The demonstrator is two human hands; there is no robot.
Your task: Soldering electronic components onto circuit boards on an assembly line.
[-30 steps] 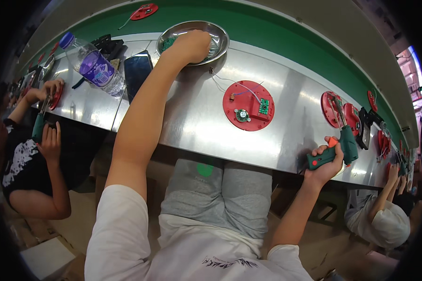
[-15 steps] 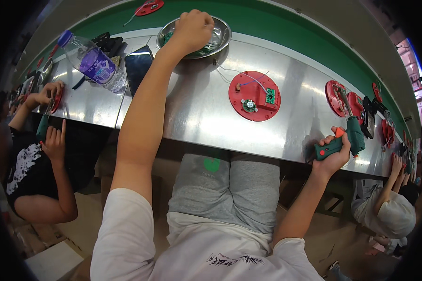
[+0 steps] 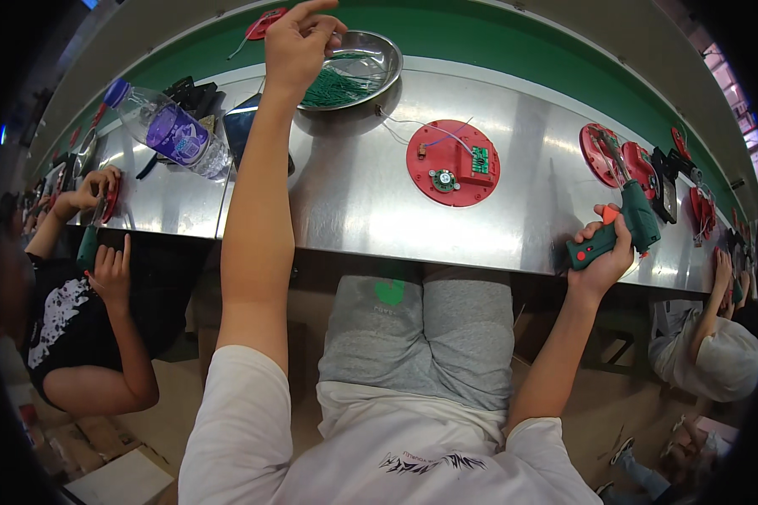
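At the far left-centre, my left hand (image 3: 299,50) is raised over the near-left rim of a metal bowl (image 3: 387,50). Its index finger is stretched out and the fingers are apart; I see nothing held. Green, thin strips like cut wires (image 3: 341,87) lie in the bowl. My right hand (image 3: 602,261) grips the handle of a green soldering gun (image 3: 640,219) with an orange trigger, its metal tip pointing away from me. Between my hands, a red round housing (image 3: 453,162) lies on the bench, with a green circuit board (image 3: 479,160), a small round part and thin wires.
A bottle with a purple label (image 3: 177,135) lies tilted at left, beside a dark phone (image 3: 242,126) partly behind my forearm. More red housings (image 3: 600,156) and black parts (image 3: 667,194) sit at right. Co-workers sit on both sides of the metal bench (image 3: 354,210).
My left hand has come out of the bowl, moving left and away, and its fingers have spread. The right hand still holds the soldering gun. The view has shifted slightly.
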